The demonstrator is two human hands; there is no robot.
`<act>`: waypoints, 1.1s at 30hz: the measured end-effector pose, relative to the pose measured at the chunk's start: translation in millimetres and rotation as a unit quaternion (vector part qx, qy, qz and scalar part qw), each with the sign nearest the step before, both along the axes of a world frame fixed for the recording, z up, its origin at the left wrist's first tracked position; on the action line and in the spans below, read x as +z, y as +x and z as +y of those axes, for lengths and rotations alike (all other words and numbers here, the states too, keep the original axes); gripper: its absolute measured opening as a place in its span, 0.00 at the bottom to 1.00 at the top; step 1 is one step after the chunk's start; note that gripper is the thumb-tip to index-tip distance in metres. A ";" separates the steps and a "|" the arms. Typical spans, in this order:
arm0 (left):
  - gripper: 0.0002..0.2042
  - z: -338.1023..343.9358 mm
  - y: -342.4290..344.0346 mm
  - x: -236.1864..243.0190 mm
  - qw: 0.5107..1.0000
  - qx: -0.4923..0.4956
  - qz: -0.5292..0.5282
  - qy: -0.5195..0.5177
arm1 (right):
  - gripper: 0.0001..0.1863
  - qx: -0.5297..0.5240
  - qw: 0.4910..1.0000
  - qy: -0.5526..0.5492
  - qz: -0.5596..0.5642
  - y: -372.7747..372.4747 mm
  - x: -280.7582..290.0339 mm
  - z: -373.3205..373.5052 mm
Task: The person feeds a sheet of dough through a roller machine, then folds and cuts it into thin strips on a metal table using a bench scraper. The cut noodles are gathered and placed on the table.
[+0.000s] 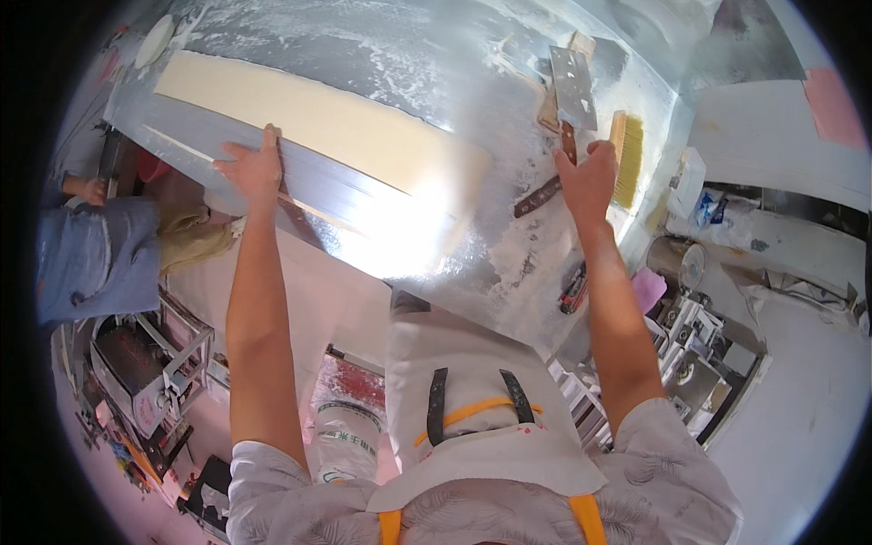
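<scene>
A long flat sheet of pale dough [318, 109] lies across the metal table. My left hand [254, 168] is open beside the sheet's near edge, fingers spread and one fingertip at that edge. A thin pale strip [182, 145] runs along the table's front, to the left of this hand. Over at the right, my right hand [590, 182] is closed around the brown handle of a cleaver [574, 86]. Its broad, flour-specked blade points away from me. Part of the handle is hidden by my fingers. A strong glare covers the dough's right end.
Just right of my right hand lies a yellow-bristled brush [629, 159]. A dark bar-like tool [538, 197] and a red-and-black tool [574, 289] lie nearer. Flour dusts the table [409, 45]. At the left stands another person in a blue apron [104, 259]. A white sack [345, 436] is below.
</scene>
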State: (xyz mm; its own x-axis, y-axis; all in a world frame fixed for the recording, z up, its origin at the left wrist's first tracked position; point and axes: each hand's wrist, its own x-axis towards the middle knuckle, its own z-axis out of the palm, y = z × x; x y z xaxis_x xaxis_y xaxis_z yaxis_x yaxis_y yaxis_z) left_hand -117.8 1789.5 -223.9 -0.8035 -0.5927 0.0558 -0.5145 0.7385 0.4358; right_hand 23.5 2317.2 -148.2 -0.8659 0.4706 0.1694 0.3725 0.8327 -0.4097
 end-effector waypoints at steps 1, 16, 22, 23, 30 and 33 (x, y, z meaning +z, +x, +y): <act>0.61 0.5 -0.7 -2.1 1.000 0.002 0.004 -0.004 | 0.31 -0.001 0.998 -0.045 -0.046 -16.5 0.5 2.0; 0.59 -7.4 2.4 12.7 0.999 0.034 0.027 0.011 | 0.09 0.058 0.921 -0.384 0.015 0.7 85.8 -69.4; 0.60 -84.1 -57.8 20.2 0.995 0.039 0.083 0.040 | 0.08 0.109 0.898 -0.421 -0.073 -40.7 115.8 -203.2; 0.60 -108.1 -76.4 22.0 0.995 0.038 0.080 0.038 | 0.07 0.118 0.899 -0.413 -0.084 -54.0 116.8 -227.8; 0.59 -193.4 -132.9 16.7 0.997 0.005 0.068 0.048 | 0.08 0.218 0.894 -0.371 -0.127 -154.8 121.4 -395.1; 0.57 -196.4 -129.4 14.7 0.994 -0.007 0.096 0.061 | 0.09 0.264 0.881 -0.369 -0.137 -191.0 121.7 -453.5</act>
